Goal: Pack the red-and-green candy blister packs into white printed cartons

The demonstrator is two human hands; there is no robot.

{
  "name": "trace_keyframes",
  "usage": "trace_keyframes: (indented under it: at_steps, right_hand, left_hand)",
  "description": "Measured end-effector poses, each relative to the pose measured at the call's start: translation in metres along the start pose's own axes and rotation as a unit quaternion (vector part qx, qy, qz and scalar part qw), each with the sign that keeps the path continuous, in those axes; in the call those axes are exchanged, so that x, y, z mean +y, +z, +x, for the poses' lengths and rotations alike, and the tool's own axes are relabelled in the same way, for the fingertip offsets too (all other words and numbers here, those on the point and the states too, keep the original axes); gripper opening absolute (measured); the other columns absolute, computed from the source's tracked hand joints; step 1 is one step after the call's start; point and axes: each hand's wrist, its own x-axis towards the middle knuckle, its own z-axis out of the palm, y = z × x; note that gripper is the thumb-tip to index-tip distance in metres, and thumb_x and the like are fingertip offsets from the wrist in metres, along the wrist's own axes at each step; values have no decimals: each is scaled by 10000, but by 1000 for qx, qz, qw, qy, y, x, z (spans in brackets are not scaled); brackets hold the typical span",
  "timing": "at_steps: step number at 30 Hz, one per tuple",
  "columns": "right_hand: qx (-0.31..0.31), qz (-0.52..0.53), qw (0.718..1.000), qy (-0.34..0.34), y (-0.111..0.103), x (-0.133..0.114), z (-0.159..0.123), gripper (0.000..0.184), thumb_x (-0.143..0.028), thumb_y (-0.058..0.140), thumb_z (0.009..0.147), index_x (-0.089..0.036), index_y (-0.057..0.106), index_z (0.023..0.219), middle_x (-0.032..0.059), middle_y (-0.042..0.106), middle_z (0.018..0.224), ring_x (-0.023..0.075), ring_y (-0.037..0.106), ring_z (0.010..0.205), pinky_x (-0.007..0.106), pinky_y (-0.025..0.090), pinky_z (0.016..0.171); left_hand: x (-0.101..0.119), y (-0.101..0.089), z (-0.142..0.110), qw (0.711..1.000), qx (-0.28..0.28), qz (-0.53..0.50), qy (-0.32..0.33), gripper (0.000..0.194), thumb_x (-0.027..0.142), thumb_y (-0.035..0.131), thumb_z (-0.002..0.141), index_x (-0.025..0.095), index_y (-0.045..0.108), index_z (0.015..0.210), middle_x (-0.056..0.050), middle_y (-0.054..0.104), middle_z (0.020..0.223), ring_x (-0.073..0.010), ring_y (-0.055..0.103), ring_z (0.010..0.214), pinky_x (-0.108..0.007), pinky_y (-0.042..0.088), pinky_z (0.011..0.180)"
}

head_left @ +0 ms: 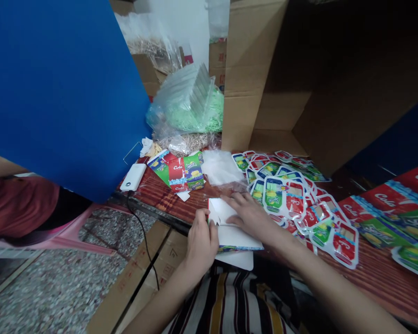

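Observation:
In the head view, a small cardboard carton (pixel 235 234) lies open at the table's front edge, its white inside facing up and a printed strip along its near side. My left hand (pixel 202 239) is closed on the carton's left edge, thumb on the white inside. Reaching in from the right, my right hand (pixel 252 214) has its thumb on the inside and its fingers over the far right panel; the fingertips are partly hidden. Just behind stands a printed Cola and Sprite carton (pixel 186 171). Flat cup-shaped Cola and Sprite cards (pixel 292 199) lie heaped beside my right hand.
A white power bank (pixel 133 177) with a black cable (pixel 142 232) sits at the table's left end. Bags of shredded paper (pixel 191 111) and a large cardboard box (pixel 254 69) stand behind. A blue panel (pixel 62 93) blocks the left. Larger printed sheets (pixel 390 213) lie right.

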Motion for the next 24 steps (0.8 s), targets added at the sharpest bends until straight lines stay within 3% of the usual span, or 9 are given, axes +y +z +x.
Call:
trace_keyframes:
  at_steps: [3,7,12,17,21,24]
  right_hand:
    - [-4,19,1000,-14,0,-1,1,642,-281,657,808,-263,436,1411,122,515,1283,321,447,1141,507,420,954]
    - [-21,6,1000,22,-5,-3,2,665,-243,680,777,-229,451,1401,146,518,1281,349,441,1178,538,400,967]
    - [-7,98,995,-33,-13,7,3,632,-194,657,785,-215,450,1382,119,415,1429,294,372,1317,478,351,1067]
    - [6,77,997,18,-7,12,4,612,-83,633,736,-178,509,1327,153,525,1318,317,440,1262,516,365,1038]
    - [14,184,982,-35,-15,25,-3,571,-276,605,841,-268,432,1385,80,438,1428,264,395,1326,464,351,1078]
    - [45,223,974,-3,-14,32,-9,494,-384,559,877,-259,468,1346,88,483,1374,260,444,1287,457,368,1064]
  left_hand:
    - [0,0,0,1000,2,-4,-1,172,194,340,895,189,383,1061,-108,595,1019,-241,606,966,-362,443,812]
    - [0,1,-1,1000,3,-8,-9,181,192,340,893,184,382,1069,-114,595,1023,-246,604,967,-364,439,812]
    - [1,-1,-1,999,-2,-28,-16,195,208,335,905,183,376,1094,-112,594,1042,-244,597,982,-369,438,827]
    - [1,-1,0,999,-14,-42,-12,213,202,339,906,180,384,1113,-115,575,1093,-241,576,1024,-383,430,875]
    - [-1,-2,1,998,-15,-56,-17,260,222,342,915,173,388,1166,-125,559,1168,-249,554,1087,-403,421,921]
    - [0,-3,0,997,-17,-71,-32,287,249,345,926,173,395,1198,-124,558,1201,-250,548,1116,-413,419,941]
